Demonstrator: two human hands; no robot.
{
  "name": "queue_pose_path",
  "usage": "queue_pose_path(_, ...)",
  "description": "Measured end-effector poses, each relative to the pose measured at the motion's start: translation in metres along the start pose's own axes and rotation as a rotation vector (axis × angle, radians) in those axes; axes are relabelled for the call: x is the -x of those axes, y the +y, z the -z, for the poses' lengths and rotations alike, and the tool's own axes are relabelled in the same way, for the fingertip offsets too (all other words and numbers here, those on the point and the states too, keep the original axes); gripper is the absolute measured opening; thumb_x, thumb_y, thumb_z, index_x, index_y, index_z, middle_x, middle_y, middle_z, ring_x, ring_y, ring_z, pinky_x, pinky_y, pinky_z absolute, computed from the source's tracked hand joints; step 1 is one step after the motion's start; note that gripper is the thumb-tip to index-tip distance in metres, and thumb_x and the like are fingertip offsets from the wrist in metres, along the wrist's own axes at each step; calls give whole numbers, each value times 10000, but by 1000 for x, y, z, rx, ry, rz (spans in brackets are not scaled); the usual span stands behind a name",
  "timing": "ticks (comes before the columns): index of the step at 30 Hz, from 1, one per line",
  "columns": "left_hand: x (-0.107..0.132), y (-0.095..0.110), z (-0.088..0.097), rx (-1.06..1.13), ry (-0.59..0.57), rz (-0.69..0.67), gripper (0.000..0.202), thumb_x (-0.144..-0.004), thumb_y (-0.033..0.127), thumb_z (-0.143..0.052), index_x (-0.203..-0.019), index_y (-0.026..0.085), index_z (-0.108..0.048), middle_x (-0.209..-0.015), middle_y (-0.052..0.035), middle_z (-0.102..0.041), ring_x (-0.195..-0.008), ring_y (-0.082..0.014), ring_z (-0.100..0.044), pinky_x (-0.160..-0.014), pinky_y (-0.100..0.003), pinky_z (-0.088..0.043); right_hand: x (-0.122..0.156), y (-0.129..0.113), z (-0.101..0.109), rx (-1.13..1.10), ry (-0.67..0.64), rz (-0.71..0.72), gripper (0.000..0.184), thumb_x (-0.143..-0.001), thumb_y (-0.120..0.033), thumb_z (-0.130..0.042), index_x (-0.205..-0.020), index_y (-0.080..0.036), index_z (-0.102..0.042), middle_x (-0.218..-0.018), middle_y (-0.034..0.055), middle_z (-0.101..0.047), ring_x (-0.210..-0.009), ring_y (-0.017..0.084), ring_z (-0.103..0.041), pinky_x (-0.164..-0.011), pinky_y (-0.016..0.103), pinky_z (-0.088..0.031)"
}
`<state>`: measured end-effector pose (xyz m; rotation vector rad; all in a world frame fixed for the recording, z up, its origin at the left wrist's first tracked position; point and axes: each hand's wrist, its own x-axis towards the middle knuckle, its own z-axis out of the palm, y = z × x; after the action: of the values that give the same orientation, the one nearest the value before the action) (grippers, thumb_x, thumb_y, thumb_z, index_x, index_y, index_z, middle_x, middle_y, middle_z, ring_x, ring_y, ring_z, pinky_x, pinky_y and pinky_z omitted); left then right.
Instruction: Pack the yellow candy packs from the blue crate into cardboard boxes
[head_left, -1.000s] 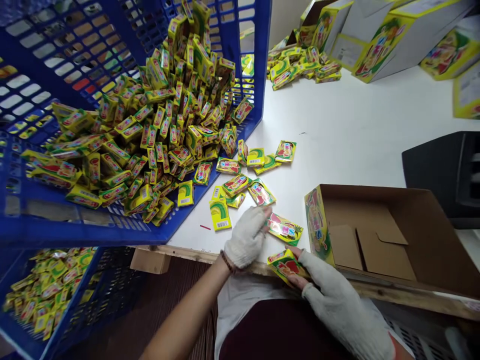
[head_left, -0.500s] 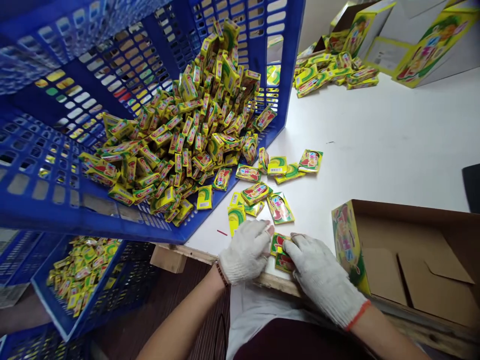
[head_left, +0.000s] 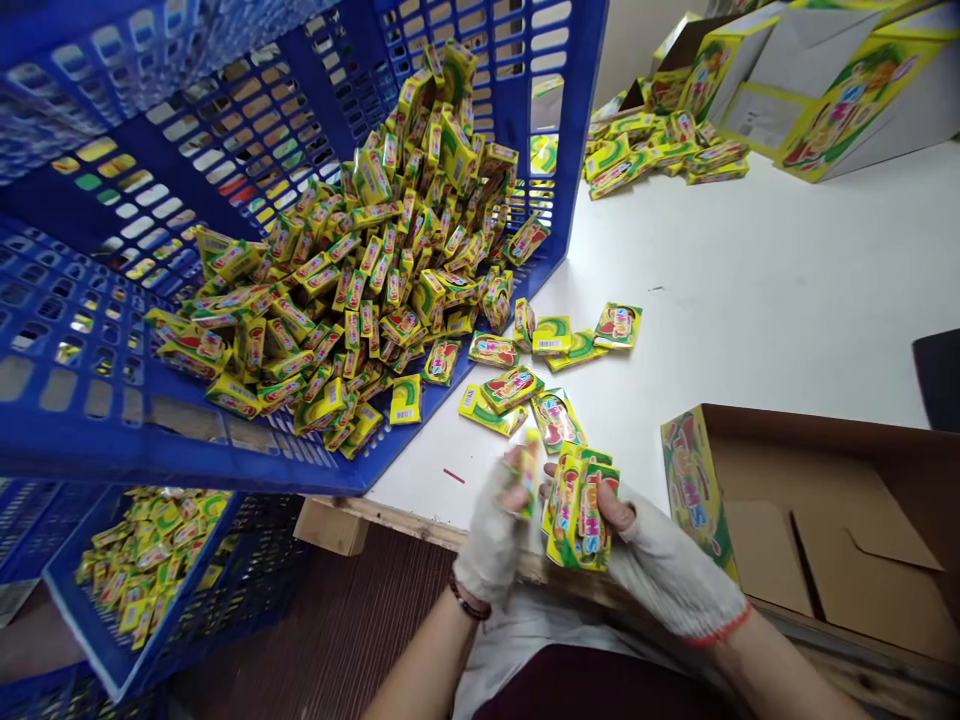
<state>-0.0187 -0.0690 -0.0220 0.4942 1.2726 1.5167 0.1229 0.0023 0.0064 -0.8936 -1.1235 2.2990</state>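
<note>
Both my hands wear white knit gloves with bare fingertips. My right hand (head_left: 645,550) is closed on a few small yellow-green candy boxes (head_left: 581,510), fanned with their printed fronts up at the table's front edge. Just left of them, my left hand (head_left: 491,530) pinches a single candy box (head_left: 529,472) on edge, blurred by motion. Beyond my hands several loose candy boxes (head_left: 559,420) lie scattered on the white table (head_left: 750,290). A big heap of the same boxes (head_left: 382,270) fills the tipped blue crate (head_left: 577,130) on the left.
To my right stands an open cardboard carton (head_left: 697,480) with printed sides and folded flaps inside. At the back are a pile of candy boxes (head_left: 660,150) and printed display cartons (head_left: 855,100). A lower blue crate (head_left: 97,640) holds more boxes. A dark object (head_left: 937,375) sits at the right edge.
Both hands have lifted candy boxes off the table edge. The right now holds a fanned few, the left a single one. One loose box near my left hand is gone from its spot.
</note>
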Motion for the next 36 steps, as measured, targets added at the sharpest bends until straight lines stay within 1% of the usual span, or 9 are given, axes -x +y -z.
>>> queue_pose_path(3, -5, 1, -18, -255, -35, -13, 622, -898, 609, -488, -1347, 183, -551, -1322, -128, -617, -1238, -277, -563, -1066, -392, -430, 0, 2, -3, -34, 88, 53, 640, -817, -715, -573, -1194, -198, -570, -1028, 114, -711, -900, 261, -681, -772, 396, -548)
queue_pose_path(7, -47, 21, -25, -827, 41, -9, 653, -998, 582, -164, -1054, 174, -670, -1045, -136, -718, -1046, -268, -648, -938, -387, -484, 9, 4, 5, 543, 345, 196, 466, -794, -545, -665, -1090, -205, -543, -986, 100, -709, -865, 262, -682, -745, 379, -559)
queue_pose_path(10, -81, 35, -32, -1255, 47, 13, 546, -900, 661, -456, -974, 155, -647, -978, -158, -712, -960, -318, -670, -867, -420, -496, 18, 2, 17, 1133, 411, 446, 270, -768, -245, -576, -1034, -208, -559, -974, 99, -690, -894, 268, -669, -792, 389, -547)
queue_pose_path(14, -101, 39, -48, -1603, 22, -18, 708, -689, 655, -737, -1128, 123, -577, -1115, -185, -663, -1004, -333, -667, -836, -385, -510, 23, -2, 29, 1643, 337, 617, 362, -670, -70, -468, -986, -192, -596, -867, 91, -675, -800, 254, -657, -735, 371, -542)
queue_pose_path(20, -110, 39, -58, -1638, -77, -47, 547, -752, 517, -732, -1136, 163, -570, -1184, -147, -624, -1054, -287, -644, -862, -345, -501, 17, 5, 29, 1828, 186, 714, 447, -649, -26, -465, -1036, -169, -637, -845, 85, -706, -737, 237, -661, -675, 343, -541)
queue_pose_path(26, -105, 35, -62, -1531, -88, -235, 301, -930, 389, -536, -1136, 178, -596, -1153, -132, -639, -1067, -274, -617, -901, -373, -488, 20, 16, 34, 1752, 226, 661, 497, -645, -43, -480, -1094, -170, -649, -910, 96, -718, -809, 240, -666, -742, 351, -555)
queue_pose_path(29, -92, 32, -51, -1458, -288, -359, 254, -944, 314, -504, -1135, 196, -621, -1164, -99, -638, -1081, -232, -604, -926, -341, -485, 29, 23, 36, 1740, 194, 586, 448, -659, -41, -477, -1036, -185, -672, -899, 87, -713, -787, 224, -660, -733, 330, -551)
queue_pose_path(33, -74, 25, -23, -1446, -763, -664, 466, -790, 285, -711, -1232, 172, -617, -1341, -164, -560, -1226, -321, -517, -1023, -468, -439, 42, 31, 36, 1678, 150, 572, 431, -628, -20, -454, -957, -181, -681, -881, 84, -702, -790, 218, -651, -730, 324, -550)
queue_pose_path(36, -63, 16, -8, -1463, -787, -685, 309, -870, 192, -579, -1166, 144, -652, -1226, -169, -638, -1150, -301, -566, -987, -464, -458, 48, 31, 36, 1648, 192, 633, 410, -626, -22, -472, -942, -166, -689, -994, 129, -705, -973, 263, -644, -850, 381, -539)
